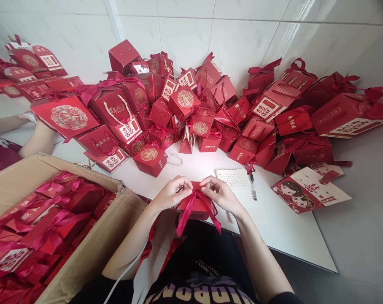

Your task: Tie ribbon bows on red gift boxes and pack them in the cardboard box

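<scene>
While both hands met over the small red box at the near edge of the table, its ribbon was gathered at the top with two tails hanging loose down the front; the bow looked part-formed, not yet finished. Left hand: fingertips pinched shut on the ribbon at the knot. Right hand: thumb and forefinger likewise closed on the ribbon, other fingers curled. Beyond, a heap of tied boxes, judged done. Carton at left full of ribboned boxes, stage unclear.
</scene>
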Motion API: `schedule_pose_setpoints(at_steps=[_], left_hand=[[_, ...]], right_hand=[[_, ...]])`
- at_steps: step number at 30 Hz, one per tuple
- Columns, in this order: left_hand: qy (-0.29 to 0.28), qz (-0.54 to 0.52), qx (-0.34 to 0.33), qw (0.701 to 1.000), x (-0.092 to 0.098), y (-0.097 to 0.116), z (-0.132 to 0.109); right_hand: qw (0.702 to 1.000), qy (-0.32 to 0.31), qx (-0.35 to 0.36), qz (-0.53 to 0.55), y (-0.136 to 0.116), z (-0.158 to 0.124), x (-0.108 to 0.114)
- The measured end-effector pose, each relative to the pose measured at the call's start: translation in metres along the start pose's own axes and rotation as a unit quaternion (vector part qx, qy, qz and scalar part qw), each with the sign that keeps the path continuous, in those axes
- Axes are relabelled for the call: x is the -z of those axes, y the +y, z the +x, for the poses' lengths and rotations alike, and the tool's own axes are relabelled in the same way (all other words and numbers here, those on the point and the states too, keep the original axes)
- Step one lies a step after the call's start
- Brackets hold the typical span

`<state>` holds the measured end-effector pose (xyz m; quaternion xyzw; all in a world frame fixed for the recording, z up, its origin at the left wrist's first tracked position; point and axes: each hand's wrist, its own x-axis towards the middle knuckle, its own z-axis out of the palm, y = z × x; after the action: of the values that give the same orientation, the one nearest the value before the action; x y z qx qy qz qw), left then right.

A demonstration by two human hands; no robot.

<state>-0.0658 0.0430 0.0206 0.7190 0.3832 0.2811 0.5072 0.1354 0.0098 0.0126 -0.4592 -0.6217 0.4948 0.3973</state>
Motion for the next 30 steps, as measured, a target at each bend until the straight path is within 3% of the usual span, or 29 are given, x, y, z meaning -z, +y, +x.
schedule_pose_setpoints(at_steps=[12,22,30], left_hand=[[0.021,-0.106,0.007,0.994,-0.005,-0.007,0.002],[0.029,0.082,-0.019,0.996,-0.006,-0.001,-0.003],[0.04,-0.026,-0.018,0.999,-0.013,-0.005,-0.001]], right_hand=[[0.999,0.007,0.022,0.036,0.007,-0.001,-0.001],[0.998,0.04,0.024,-0.041,0.006,-0.004,-0.005],[0.997,0.046,0.025,0.055,0.01,-0.003,-0.008]])
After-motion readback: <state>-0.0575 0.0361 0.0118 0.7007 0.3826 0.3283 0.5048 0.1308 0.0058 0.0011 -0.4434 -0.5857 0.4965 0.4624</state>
